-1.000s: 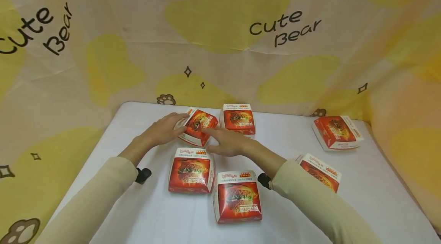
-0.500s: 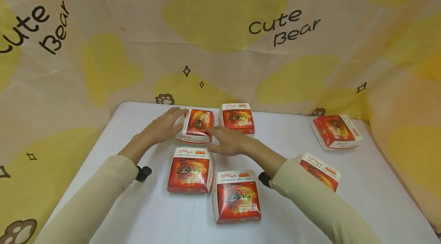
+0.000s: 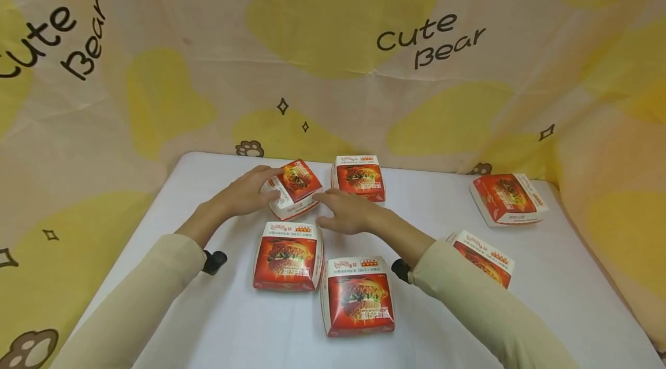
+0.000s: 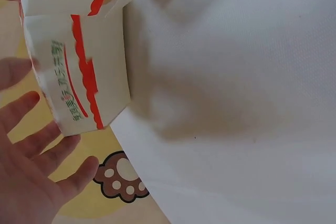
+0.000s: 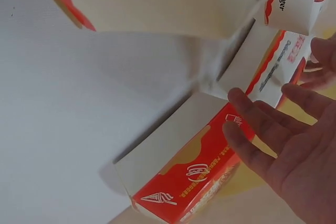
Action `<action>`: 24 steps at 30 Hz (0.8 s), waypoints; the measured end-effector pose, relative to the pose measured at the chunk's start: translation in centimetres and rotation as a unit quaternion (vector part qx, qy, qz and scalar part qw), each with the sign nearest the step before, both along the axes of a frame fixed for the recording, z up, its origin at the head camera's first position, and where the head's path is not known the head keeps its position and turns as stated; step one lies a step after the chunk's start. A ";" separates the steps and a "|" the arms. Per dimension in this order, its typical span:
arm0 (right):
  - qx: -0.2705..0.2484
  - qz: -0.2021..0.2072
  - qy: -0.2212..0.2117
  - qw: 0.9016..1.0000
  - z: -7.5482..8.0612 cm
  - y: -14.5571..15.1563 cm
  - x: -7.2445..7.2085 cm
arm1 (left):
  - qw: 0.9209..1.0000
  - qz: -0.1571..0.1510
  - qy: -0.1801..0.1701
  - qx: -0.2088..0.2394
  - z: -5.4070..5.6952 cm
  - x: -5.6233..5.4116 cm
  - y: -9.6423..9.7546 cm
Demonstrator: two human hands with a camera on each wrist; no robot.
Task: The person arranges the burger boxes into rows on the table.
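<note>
A red-and-white burger box lies turned at an angle near the table's back left. My left hand is at its left side, thumb and fingers spread along the edge. In the left wrist view, the fingertips of that hand lie against the printed wall of the burger box. On the opposite side, my right hand has its fingers extended at the box's right corner. The right wrist view shows this hand with fingers apart, overlapping the box walls behind.
Close behind the right hand stands another burger box. Two more sit in front, a left one and a nearer one. On the right are a back box and one partly covered by the right sleeve. A printed cloth hangs behind.
Between the hands, the burger box has turned, first squaring up and now sitting diagonally with its white lettered strip toward the front left. The hands have shifted only slightly; the other boxes stay put.
</note>
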State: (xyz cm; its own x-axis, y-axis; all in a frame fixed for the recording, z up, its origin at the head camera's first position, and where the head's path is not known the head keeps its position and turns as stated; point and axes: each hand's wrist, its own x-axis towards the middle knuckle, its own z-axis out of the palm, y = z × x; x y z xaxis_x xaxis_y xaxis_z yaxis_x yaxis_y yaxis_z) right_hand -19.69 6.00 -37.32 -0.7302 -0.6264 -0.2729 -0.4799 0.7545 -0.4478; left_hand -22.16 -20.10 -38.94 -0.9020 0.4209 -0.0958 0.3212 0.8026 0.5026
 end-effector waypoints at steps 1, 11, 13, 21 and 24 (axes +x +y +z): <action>0.000 0.001 0.001 1.000 0.0 0.0 0.0 | 1.000 0.001 0.005 0.001 0.0 0.0 0.0; -0.005 0.015 -0.032 0.999 -0.3 -0.3 0.1 | 1.000 0.013 0.010 -0.001 -0.1 0.0 -0.1; -0.006 0.016 -0.032 0.999 -0.2 -0.4 0.1 | 1.000 0.017 0.002 -0.002 -0.1 0.0 -0.1; -0.006 0.010 -0.033 0.999 -0.1 -0.4 0.1 | 0.999 0.027 -0.018 0.000 -0.3 -0.1 -0.1; -0.010 0.011 -0.033 0.999 -0.1 -0.3 0.0 | 0.999 0.029 -0.019 0.004 -0.3 0.0 -0.2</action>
